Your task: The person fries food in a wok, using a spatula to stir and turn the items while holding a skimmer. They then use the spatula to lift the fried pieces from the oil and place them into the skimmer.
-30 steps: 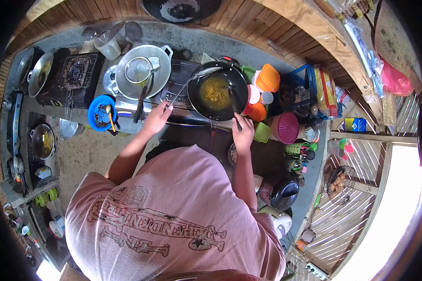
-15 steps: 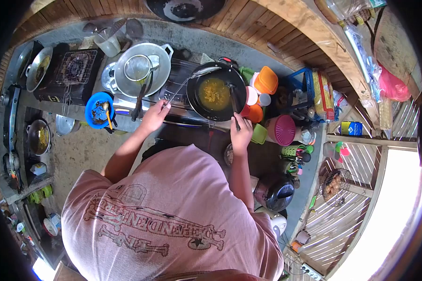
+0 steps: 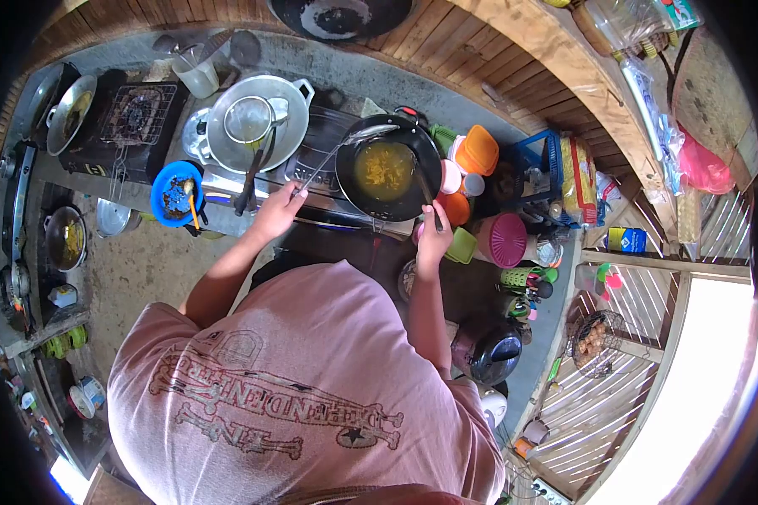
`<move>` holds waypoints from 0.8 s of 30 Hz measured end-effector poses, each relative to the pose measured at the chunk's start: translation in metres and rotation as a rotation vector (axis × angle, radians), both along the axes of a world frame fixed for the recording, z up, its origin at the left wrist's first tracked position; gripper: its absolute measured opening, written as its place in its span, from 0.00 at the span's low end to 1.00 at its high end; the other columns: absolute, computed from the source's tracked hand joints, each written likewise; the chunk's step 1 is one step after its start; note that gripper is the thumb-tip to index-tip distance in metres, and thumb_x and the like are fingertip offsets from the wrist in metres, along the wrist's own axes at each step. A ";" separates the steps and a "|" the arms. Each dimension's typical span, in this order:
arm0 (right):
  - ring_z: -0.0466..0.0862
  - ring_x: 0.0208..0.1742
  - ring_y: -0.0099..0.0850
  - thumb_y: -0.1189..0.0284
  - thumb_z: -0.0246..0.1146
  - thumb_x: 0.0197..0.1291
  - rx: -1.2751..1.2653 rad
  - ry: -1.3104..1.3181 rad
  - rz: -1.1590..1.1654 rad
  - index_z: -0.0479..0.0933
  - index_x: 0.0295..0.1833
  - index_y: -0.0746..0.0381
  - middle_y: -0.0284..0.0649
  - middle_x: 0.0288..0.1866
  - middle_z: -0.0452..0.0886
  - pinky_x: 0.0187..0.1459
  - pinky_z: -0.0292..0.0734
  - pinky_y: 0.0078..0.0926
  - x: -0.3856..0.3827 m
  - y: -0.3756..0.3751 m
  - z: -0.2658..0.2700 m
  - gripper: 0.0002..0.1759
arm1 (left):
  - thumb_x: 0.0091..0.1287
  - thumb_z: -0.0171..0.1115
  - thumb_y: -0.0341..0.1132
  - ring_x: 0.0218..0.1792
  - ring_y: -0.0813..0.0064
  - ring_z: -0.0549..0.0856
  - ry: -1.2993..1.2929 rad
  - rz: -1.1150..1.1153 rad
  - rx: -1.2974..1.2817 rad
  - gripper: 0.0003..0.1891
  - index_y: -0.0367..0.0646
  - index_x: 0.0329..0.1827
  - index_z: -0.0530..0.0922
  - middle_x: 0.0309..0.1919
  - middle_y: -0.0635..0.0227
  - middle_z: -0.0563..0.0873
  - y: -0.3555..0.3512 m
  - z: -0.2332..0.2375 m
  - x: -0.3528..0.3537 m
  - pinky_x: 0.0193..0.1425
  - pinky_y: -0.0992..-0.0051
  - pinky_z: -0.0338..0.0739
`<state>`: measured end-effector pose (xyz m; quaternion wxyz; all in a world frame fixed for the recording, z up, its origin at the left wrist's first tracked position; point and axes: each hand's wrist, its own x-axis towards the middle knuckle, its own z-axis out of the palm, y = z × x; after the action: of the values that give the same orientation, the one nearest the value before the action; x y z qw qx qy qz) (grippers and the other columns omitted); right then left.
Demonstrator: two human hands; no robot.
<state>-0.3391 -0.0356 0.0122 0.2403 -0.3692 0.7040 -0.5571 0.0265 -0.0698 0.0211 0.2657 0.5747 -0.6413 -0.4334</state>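
Observation:
A black wok (image 3: pixel 379 210) stands on the stove with yellowish pieces in liquid oil (image 3: pixel 386 171). My left hand (image 3: pixel 280 210) is closed around the thin handle of a metal skimmer (image 3: pixel 370 133), whose head lies over the wok's far left rim. My right hand (image 3: pixel 433 240) grips a dark-handled spatula (image 3: pixel 428 192) that leans over the wok's right side. The spatula's far end is hard to make out against the black metal. Left of the wok, a large aluminium pot (image 3: pixel 288 145) has a round strainer (image 3: pixel 248 120) in it.
A blue bowl (image 3: pixel 162 212) with dark contents and a spoon sits near the counter's left front. Orange containers (image 3: pixel 477 149), a pink-lidded tub (image 3: pixel 505 239) and a blue basket (image 3: pixel 549 147) crowd the right. Another burner with a wire rack (image 3: pixel 136 114) is at far left.
The spatula has shifted slightly right and towards me, with its handle angled differently in my right hand. My left hand and the skimmer stay almost where they were.

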 end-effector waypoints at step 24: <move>0.86 0.43 0.30 0.64 0.70 0.69 0.078 -0.059 -0.119 0.87 0.57 0.66 0.47 0.46 0.91 0.51 0.80 0.30 0.014 0.011 0.059 0.19 | 0.83 0.51 0.48 0.48 0.50 0.84 0.025 -0.007 0.066 0.20 0.39 0.59 0.77 0.44 0.50 0.84 -0.005 0.004 -0.004 0.59 0.61 0.76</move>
<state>-0.3247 -0.0248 0.0710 0.2416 -0.3007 0.7386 -0.5529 0.0227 -0.0748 0.0248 0.2530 0.5756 -0.6251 -0.4625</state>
